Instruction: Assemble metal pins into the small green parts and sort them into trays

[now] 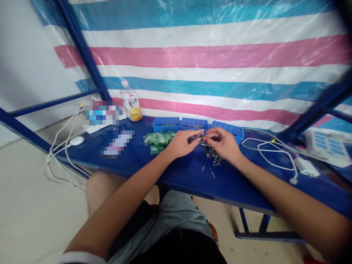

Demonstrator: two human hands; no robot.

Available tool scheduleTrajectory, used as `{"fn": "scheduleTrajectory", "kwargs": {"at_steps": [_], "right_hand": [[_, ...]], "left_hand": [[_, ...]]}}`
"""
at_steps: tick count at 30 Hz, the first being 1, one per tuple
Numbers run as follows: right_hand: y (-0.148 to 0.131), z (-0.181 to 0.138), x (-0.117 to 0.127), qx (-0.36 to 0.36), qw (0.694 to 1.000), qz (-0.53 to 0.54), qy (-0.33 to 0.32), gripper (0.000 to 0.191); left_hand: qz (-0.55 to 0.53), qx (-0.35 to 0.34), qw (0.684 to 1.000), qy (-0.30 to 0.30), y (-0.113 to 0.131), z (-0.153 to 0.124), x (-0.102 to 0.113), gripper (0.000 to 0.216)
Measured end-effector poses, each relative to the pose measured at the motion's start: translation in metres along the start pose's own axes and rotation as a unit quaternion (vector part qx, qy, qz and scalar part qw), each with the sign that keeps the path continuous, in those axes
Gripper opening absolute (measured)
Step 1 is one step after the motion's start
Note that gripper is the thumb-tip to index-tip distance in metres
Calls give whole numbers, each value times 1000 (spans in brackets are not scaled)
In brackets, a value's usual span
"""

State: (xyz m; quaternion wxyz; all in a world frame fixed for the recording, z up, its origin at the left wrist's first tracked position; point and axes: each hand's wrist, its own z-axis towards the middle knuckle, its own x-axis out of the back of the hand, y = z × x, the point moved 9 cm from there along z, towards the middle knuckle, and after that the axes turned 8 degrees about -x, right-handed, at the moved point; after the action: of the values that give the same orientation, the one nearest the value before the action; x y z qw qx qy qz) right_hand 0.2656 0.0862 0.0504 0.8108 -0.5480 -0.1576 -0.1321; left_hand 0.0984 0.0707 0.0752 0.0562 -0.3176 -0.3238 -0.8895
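Over the pile, my left hand (182, 142) is closed around a few thin metal blind rivets, whose ends show between its thumb and fingers. Fingertips of my right hand (223, 143) pinch together close to the left ones, at a small bright rivet (202, 134); its far end is hidden. Beneath both hands lies a heap of loose blind rivets (216, 157) on the blue table (176, 174). Two single rivets (211, 171) rest apart in front of it. Small green plastic bags (158, 139) are piled left of my left hand.
Behind my hands stand three blue bins: a left one (166, 124), a middle one (194, 124) with some rivets, and a right one (228, 129). A drink bottle (132, 104) is at the back left. White cables (269, 146) and a keypad device (328, 146) lie right.
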Motion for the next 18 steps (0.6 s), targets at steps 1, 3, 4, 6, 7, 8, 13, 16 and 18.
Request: {"fn": "scheduleTrajectory", "kwargs": {"at_steps": [1, 3, 4, 6, 7, 8, 13, 16, 18], "right_hand": [[-1, 0, -1, 1, 1000, 2, -11, 40], [-6, -2, -5, 17, 999, -11, -33, 53], [-10, -4, -6, 29, 999, -21, -41, 57], [-13, -6, -9, 40, 997, -44, -53, 56], [-14, -6, -10, 41, 996, -55, -55, 52], [-13, -6, -10, 39, 996, -66, -55, 47], [-15, -6, -4, 70, 987, -142, -20, 34], [-20, -9, 1, 100, 974, -201, 11, 28], [-25, -10, 4, 112, 969, -220, 28, 22]], "left_hand": [[-8, 0, 1000, -7, 1, -1, -1, 46], [-27, -3, 1000, -12, 2, -2, -3, 56], [-34, -5, 999, -8, 3, -2, -3, 60], [-32, -3, 999, 5, 1, -2, 0, 62], [-25, 2, 1000, 14, -1, -1, 2, 59], [-15, 10, 1000, 21, -3, -1, 4, 55], [-19, 46, 998, 31, -12, -1, 5, 36], [-52, 49, 997, 15, -12, -3, 0, 40], [-48, 50, 998, -1, -10, -4, -3, 42]]}}
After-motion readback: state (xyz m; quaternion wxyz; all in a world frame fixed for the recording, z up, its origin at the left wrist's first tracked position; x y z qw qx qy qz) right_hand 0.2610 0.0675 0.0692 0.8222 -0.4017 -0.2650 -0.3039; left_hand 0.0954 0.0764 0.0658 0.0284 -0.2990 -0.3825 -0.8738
